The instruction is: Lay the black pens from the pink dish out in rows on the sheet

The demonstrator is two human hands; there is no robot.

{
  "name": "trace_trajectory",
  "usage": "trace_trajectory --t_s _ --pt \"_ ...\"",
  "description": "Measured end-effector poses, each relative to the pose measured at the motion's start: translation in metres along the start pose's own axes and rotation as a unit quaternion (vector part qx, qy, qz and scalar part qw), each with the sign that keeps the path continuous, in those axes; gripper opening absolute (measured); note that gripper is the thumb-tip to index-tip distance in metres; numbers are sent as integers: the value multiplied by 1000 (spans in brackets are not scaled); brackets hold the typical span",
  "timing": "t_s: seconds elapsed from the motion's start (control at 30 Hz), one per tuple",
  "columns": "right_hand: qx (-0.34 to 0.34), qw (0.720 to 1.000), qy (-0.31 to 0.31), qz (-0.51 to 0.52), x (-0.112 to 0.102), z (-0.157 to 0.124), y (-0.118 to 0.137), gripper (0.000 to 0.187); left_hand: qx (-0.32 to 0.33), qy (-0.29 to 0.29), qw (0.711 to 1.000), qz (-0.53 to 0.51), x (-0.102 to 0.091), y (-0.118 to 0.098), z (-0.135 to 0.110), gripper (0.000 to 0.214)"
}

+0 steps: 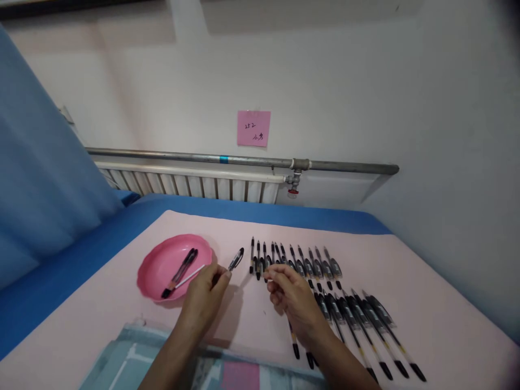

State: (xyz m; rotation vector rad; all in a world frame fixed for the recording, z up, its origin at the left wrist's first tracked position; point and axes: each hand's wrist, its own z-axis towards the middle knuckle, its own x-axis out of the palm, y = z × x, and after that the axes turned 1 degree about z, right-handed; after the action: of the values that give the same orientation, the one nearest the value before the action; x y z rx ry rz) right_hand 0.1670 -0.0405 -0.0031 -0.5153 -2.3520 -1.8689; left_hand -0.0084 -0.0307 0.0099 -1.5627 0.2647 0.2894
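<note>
My left hand [205,295] is closed around a black pen [234,260], whose cap end points up and to the right. My right hand [289,295] is pinched shut just right of it, fingertips close to the near ends of a row of pens [296,260]; what it pinches is too small to make out. A pink dish [156,279] lies left of my left hand. It holds a black pen [181,271] and a thin white refill [190,277].
A second row of black pens [365,325] lies at the right on the pink cloth [426,292]. A patterned cloth [134,357] sits at the near edge. A radiator [187,183] and pipe [244,160] run along the wall, with a pink note [253,128] above.
</note>
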Motion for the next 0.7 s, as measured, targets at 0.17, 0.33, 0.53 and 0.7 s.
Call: trace_trajectory --t_s 0.17,0.33,0.53,0.7 --pt "23 999 7 -28 0 0 0 16 2 -82 976 204 -28 0 7 26" --pt "32 998 28 -55 0 3 -3 14 -64 -161 937 304 -63 13 29 27" --pt "13 995 39 -92 -1 0 -3 11 -110 -120 907 388 -71 31 49 23" --pt "-7 993 37 -109 -2 0 -6 9 -119 -90 893 425 -66 35 57 26"
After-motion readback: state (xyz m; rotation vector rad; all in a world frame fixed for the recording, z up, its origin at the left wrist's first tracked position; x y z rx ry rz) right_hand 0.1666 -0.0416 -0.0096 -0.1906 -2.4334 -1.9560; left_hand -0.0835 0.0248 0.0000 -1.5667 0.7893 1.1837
